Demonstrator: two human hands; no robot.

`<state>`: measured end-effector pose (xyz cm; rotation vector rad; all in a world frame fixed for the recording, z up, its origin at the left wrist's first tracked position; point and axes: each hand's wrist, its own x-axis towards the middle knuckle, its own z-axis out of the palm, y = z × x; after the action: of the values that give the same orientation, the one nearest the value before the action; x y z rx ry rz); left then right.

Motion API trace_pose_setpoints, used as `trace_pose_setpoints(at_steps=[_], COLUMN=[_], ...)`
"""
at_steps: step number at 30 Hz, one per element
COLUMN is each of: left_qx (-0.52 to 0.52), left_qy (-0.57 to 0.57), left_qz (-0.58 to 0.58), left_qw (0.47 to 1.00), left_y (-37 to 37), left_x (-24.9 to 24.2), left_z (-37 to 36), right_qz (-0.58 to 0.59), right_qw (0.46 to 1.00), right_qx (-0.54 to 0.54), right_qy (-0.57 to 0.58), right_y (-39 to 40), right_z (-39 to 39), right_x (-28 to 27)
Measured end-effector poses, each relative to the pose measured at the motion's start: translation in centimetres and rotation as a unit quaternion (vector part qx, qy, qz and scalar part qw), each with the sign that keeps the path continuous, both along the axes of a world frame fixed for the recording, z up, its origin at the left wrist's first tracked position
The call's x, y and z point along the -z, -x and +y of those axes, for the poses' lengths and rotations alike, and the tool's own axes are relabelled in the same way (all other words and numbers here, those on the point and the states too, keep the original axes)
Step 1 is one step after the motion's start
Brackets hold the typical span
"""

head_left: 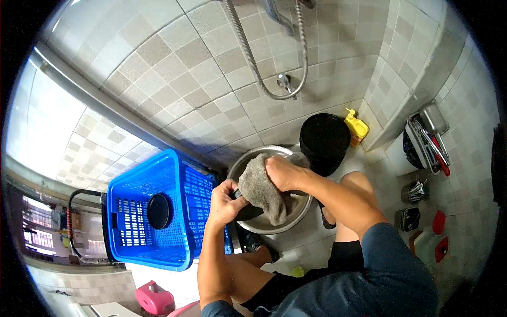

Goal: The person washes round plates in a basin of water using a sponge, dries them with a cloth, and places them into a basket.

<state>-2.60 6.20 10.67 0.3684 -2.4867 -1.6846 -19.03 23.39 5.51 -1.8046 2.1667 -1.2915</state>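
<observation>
A round metal basin (306, 207) sits on the floor between my legs. Over it, my right hand (282, 173) is closed on a grey cloth (257, 185) that hangs down into the basin. My left hand (226, 203) pinches the edge of a dark, round dish (249, 212) at the basin's left side. The cloth covers much of that dish, so its full shape is hidden.
A blue plastic basket (182, 232) with a black round dish (159, 211) inside stands at left. Behind the basin are a black bucket (325, 140) and a yellow pump bottle (357, 127). Utensils in holders (430, 142) line the right wall. A shower hose (248, 53) hangs above.
</observation>
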Motion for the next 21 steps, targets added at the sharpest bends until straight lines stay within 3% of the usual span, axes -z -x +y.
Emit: trace_pose_setpoints(at_steps=[2,4,6,7,10,11,12,13,14,15,17,18,19,20,21], left_qx=[-0.027,-0.089,-0.131,-0.131,-0.131,-0.131,-0.118,-0.105,-0.104,-0.103,-0.090,-0.088,-0.062,-0.026,0.011], left_qy=[-0.042,-0.153,-0.286,-0.282,-0.440,-0.438,-0.424,-0.408,-0.379,-0.379,-0.273,-0.265,-0.204,-0.132,-0.059], left_qz=[0.034,0.118,0.215,0.218,0.331,0.330,0.328,0.323,0.304,0.300,0.224,0.185,0.152,0.103,0.054], left_qw=[0.998,0.977,0.924,0.925,0.825,0.826,0.836,0.847,0.868,0.869,0.931,0.942,0.965,0.985,0.997], left_y=[-0.2,-0.6,-0.6,-0.4,0.4,0.4,0.5,0.6,0.4,0.0,-0.8,-0.7,-0.7,-0.8,-0.7], left_x=[0.1,-0.6,-1.2,-1.7,-2.1,-1.7,-1.5,-1.3,-1.1,-0.4,1.5,-0.5,-0.4,-0.4,-0.6], left_z=[-0.3,-1.1,-1.5,-1.3,-0.4,-0.7,-1.0,-1.3,-1.5,-2.4,-4.6,-3.0,-2.8,-2.5,-1.9], right_qz=[-0.021,-0.171,-0.338,-0.419,-0.401,-0.355,-0.464,-0.466,-0.345,-0.336,-0.319,-0.290,-0.261,-0.241,-0.227], right_qw=[0.999,0.977,0.916,0.876,0.876,0.890,0.823,0.821,0.903,0.915,0.934,0.948,0.960,0.960,0.972], right_qx=[-0.010,0.007,0.006,0.000,0.152,0.175,0.111,0.112,0.143,0.107,0.033,0.012,-0.009,0.035,-0.007], right_qy=[0.035,0.126,0.217,0.237,0.222,0.226,0.307,0.311,0.213,0.194,0.157,0.130,0.103,0.138,0.059], right_y=[1.9,2.7,2.5,2.8,-0.1,-0.6,-0.8,-0.4,0.2,0.6,1.3,1.2,1.2,0.5,0.1], right_z=[0.0,1.0,1.7,1.4,1.1,0.5,-0.1,0.2,0.9,1.5,2.8,3.3,3.6,3.0,3.0], right_x=[0.2,-0.8,-2.2,-2.0,-1.8,-0.6,-0.2,0.2,0.6,0.3,-0.4,-0.8,-0.9,0.6,-0.4])
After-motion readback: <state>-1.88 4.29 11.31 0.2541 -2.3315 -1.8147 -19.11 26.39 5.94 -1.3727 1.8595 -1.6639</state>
